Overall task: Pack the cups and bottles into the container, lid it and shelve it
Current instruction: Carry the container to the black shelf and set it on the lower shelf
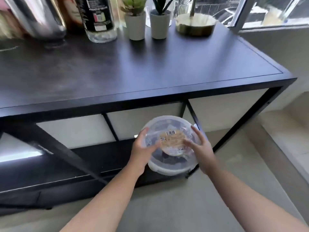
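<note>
Hands hold the lidded round container (172,145) between them, left hand (143,146) and right hand (199,148) pressed on its sides. It hangs in front of the lower shelf (93,158), which lies ahead and below, under the counter (133,67)

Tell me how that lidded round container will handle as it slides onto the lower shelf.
The container looks like thin clear plastic, so probably smooth and slightly flexible. Dark contents show inside, so likely some weight. The left hand and right hand both grip it.
</note>
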`<state>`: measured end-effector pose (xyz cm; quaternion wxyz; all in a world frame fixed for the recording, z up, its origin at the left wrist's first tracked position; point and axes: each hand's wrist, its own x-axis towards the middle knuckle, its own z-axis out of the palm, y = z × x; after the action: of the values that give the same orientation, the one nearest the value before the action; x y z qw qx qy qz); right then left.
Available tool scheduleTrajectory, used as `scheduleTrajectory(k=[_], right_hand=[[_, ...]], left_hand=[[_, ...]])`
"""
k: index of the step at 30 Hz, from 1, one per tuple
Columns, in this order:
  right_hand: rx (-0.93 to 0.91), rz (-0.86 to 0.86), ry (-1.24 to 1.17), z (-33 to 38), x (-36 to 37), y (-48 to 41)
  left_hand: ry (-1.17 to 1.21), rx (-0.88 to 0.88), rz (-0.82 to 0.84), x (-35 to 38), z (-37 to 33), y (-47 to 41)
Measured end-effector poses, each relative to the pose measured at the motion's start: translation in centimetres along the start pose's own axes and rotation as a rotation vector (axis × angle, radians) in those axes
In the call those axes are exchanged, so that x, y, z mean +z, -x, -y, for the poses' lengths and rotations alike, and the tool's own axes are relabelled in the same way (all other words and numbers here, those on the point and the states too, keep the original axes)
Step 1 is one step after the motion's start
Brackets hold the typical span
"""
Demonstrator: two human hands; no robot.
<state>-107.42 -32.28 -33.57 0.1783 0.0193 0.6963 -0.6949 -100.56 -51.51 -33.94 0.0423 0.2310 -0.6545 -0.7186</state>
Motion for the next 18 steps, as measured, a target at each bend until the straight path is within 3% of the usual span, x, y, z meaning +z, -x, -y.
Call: scheduleTrajectory(k=[8,18], right_hand=[[-0.036,-0.017,0.068,-3.1,-0.5,-7.7],[0.0,0.012,0.031,-4.4,0.9,-9.8]], left_hand=[[-0.017,0.014,-0.034,1.5,4.5,-7.5],[-0.081,0.042,-0.071,0.3,5.3,-9.9]])
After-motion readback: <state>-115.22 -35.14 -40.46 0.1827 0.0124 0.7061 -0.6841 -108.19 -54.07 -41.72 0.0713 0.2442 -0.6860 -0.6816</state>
